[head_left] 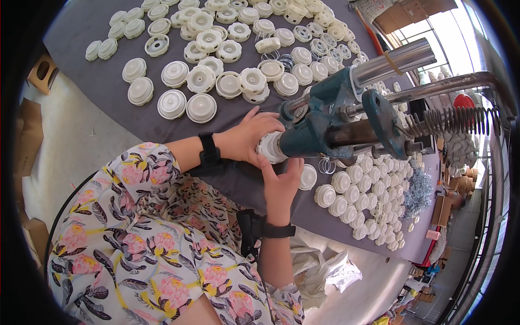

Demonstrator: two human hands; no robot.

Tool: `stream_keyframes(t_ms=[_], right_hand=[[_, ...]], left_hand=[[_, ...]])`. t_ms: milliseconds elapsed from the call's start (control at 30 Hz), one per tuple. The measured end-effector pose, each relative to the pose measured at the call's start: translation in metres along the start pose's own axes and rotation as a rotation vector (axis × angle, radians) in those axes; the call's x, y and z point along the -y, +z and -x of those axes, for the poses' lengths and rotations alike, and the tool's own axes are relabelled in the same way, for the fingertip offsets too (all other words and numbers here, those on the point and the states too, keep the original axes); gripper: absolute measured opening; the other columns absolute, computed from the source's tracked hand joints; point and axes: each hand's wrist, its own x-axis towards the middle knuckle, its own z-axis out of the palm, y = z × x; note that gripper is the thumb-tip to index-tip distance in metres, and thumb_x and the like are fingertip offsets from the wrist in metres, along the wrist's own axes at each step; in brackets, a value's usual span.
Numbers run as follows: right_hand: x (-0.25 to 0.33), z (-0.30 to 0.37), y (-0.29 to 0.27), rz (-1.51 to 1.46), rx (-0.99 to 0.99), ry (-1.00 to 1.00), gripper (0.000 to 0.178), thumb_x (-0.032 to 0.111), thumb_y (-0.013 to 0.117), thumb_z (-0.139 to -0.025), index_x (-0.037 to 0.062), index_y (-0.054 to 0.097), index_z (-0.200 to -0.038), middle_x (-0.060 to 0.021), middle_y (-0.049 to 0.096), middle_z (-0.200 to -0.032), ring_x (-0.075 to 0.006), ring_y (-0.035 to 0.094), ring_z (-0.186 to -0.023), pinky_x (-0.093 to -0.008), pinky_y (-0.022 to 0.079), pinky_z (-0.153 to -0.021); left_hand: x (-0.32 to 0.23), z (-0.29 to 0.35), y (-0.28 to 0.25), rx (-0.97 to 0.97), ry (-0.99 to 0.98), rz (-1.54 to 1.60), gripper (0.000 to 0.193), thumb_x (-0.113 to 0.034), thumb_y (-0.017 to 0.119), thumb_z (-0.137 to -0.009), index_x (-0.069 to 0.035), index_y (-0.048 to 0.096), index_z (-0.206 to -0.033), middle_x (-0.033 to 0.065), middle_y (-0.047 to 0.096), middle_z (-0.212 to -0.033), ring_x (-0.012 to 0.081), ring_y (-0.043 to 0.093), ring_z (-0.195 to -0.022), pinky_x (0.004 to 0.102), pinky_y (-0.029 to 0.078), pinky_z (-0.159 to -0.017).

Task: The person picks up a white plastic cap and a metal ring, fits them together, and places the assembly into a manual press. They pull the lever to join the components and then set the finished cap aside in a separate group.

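- Steadying one white plastic cap (pixel 268 147) against the near end of the green press (pixel 309 132), the two hands seem to be midway through a single piece
- The left hand (pixel 250 136) is half closed, its fingers bent over the far side of the cap and its thumb low on the near side
- The right hand (pixel 281 187) is partly open, its thumb reaching the cap and its fingers raised by the press; whether those fingertips touch the cap I cannot tell
- Judging by the table, much is unfinished or waiting: wide white caps (pixel 201 78) crowd the far left, some stacked, while many smaller domed caps (pixel 339 182) lie to the right
- Which group is finished is not clear; the cap in hand does not look done, since it sits at the press
- Beside the right hand lie one lone cap (pixel 307 177) and a loose wire coil (pixel 326 166); a tangled heap of springs (pixel 420 189) is farther right
- The press's casting, polished cylinder (pixel 401 62) and large spring (pixel 460 120) cut across the grey tabletop (pixel 154 123), hiding some parts behind them and the cap's inner face
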Motion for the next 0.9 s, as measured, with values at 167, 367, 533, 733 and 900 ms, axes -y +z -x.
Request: stream_keyframes(t_ms=[167, 367, 533, 733, 900], right_hand=[[0.001, 0.000, 0.001, -0.071, 0.017, 0.036, 0.045, 0.019, 0.074, -0.070, -0.0015, 0.054, -0.104, -0.0147, 0.051, -0.098, -0.0321, 0.049, -0.095, -0.0375, 0.039, -0.081], [-0.006, 0.006, 0.000, 0.006, 0.028, -0.017, 0.048, 0.017, 0.073, -0.071, -0.0010, 0.052, -0.111, -0.0143, 0.052, -0.106, -0.0289, 0.050, -0.093, -0.0370, 0.039, -0.083], [0.015, -0.006, -0.061, -0.161, -0.370, 0.171, 0.041, 0.016, 0.053, -0.088, -0.0023, 0.043, -0.124, -0.0141, 0.050, -0.120, -0.0214, 0.047, -0.112, -0.0338, 0.039, -0.093], [0.098, -0.117, -0.142, -0.445, -0.393, -0.533, 0.043, 0.023, 0.043, -0.093, -0.0028, 0.040, -0.127, -0.0162, 0.048, -0.123, -0.0244, 0.049, -0.111, -0.0353, 0.043, -0.091], [0.137, -0.186, -0.166, -0.080, -0.221, -0.295, 0.033, 0.017, 0.045, -0.091, -0.0015, 0.052, -0.118, -0.0126, 0.056, -0.107, -0.0198, 0.058, -0.094, -0.0300, 0.048, -0.077]], left_hand=[[-0.018, 0.011, 0.012, -0.216, -0.043, -0.164, 0.068, -0.035, 0.074, -0.060, -0.011, 0.045, -0.117, 0.0091, 0.048, -0.117, 0.0315, 0.034, -0.125, 0.0601, 0.014, -0.103], [-0.018, 0.009, 0.018, -0.248, -0.083, -0.005, 0.068, -0.036, 0.077, -0.058, -0.013, 0.047, -0.115, 0.0073, 0.048, -0.119, 0.0337, 0.029, -0.129, 0.0604, 0.014, -0.103], [-0.016, 0.009, 0.014, -0.178, -0.138, -0.013, 0.071, -0.042, 0.079, -0.057, -0.015, 0.048, -0.115, 0.0084, 0.046, -0.123, 0.0389, 0.020, -0.132, 0.0612, 0.010, -0.104], [-0.013, 0.014, 0.012, -0.190, -0.184, -0.087, 0.076, -0.041, 0.081, -0.055, -0.014, 0.045, -0.117, 0.0091, 0.041, -0.129, 0.0379, 0.016, -0.134, 0.0591, 0.009, -0.105], [-0.006, 0.008, 0.020, -0.191, -0.149, -0.074, 0.078, -0.044, 0.080, -0.054, -0.016, 0.046, -0.118, 0.0098, 0.040, -0.130, 0.0382, 0.015, -0.134, 0.0603, 0.009, -0.104]])
